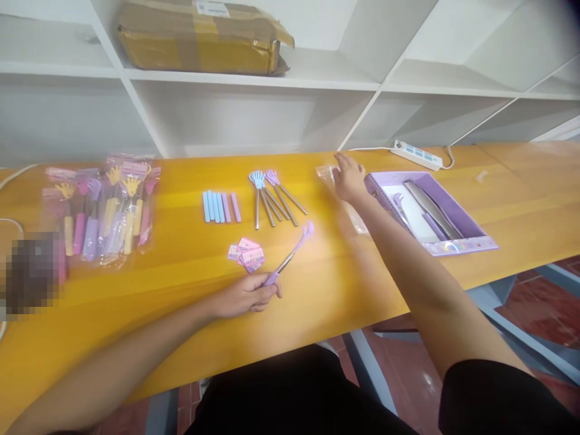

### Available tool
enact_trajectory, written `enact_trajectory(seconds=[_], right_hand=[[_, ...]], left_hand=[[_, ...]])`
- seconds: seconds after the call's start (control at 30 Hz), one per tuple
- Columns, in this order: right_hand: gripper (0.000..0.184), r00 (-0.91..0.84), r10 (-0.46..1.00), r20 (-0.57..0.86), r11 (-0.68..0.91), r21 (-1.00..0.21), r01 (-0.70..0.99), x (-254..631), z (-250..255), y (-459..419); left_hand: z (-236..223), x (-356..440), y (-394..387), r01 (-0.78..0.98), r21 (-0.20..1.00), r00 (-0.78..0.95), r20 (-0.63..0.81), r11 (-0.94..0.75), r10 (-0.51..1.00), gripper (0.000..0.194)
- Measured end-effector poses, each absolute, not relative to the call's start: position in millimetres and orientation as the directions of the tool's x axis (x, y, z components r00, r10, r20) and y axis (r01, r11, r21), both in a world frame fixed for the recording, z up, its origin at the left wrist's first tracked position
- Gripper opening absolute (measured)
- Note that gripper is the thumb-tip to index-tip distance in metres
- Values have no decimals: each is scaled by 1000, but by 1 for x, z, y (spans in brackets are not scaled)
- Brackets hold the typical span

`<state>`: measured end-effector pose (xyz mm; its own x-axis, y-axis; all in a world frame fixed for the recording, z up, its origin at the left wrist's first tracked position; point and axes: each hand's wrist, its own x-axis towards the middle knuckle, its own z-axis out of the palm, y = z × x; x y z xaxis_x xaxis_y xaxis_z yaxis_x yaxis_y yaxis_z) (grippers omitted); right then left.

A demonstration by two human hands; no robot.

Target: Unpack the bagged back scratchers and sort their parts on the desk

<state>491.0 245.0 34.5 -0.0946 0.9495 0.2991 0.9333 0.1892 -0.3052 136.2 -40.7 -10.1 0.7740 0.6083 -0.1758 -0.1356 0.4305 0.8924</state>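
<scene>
My left hand [254,294] is closed around the purple handle of a telescopic back scratcher [290,257], its claw head pointing up and right. My right hand [350,177] reaches over clear plastic bags [356,219] lying on the table, its fingers apart; whether they touch the bags I cannot tell. Between the hands, toward the back, lie blue claw heads [257,179] and purple claw heads [272,176] on metal rods. Left of these is a row of blue and purple handle sleeves [217,206]. Pink printed cards [249,254] lie in a small pile near my left hand.
Bagged back scratchers [113,211] lie at the left, beside a pixelated dark patch. A purple box [471,226] with scratcher parts inside stands at the right. Behind it is a white power strip [417,155]. A taped cardboard box [203,39] sits on the white shelf [326,66].
</scene>
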Motion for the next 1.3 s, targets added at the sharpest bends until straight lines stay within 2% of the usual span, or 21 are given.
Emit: enact_trajectory(seconds=[0.07, 0.13, 0.2, 0.27, 0.33, 0.43, 0.63, 1.17, 1.3], right_hand=[[51, -20, 925, 378, 232, -524, 819, 470, 54, 209], [46, -81, 969, 235, 236, -773, 589, 444, 64, 158], [49, -408, 912, -27, 131, -926, 355, 417, 64, 99], [49, -602, 786, -139, -13, -978, 208, 390, 55, 45], [47, -627, 770, -117, -91, -993, 74, 367, 43, 6], [50, -519, 852, -67, -98, -995, -32, 345, 32, -21], [45, -347, 938, 12, -1, -999, -37, 347, 51, -34], [38, -358, 915, 186, 175, -983, -63, 363, 105, -42], [37, -179, 946, 271, 247, -958, -147, 364, 127, -14]], left_hand=[[-14, 138, -40, -187, 884, 761, -146, 429, 633, 42], [-16, 139, -40, -207, 884, 745, -135, 419, 653, 43], [-15, 139, -40, -209, 891, 730, -132, 403, 671, 43], [-14, 140, -39, -208, 901, 724, -120, 380, 679, 43], [-12, 142, -40, -225, 908, 724, -87, 353, 684, 43], [-9, 144, -45, -236, 917, 716, -60, 322, 695, 44], [6, 147, -62, -184, 936, 723, -78, 300, 686, 48], [44, 159, -83, -375, 812, 800, 39, 447, 599, 49], [32, 161, -94, -409, 763, 800, 37, 500, 598, 51]])
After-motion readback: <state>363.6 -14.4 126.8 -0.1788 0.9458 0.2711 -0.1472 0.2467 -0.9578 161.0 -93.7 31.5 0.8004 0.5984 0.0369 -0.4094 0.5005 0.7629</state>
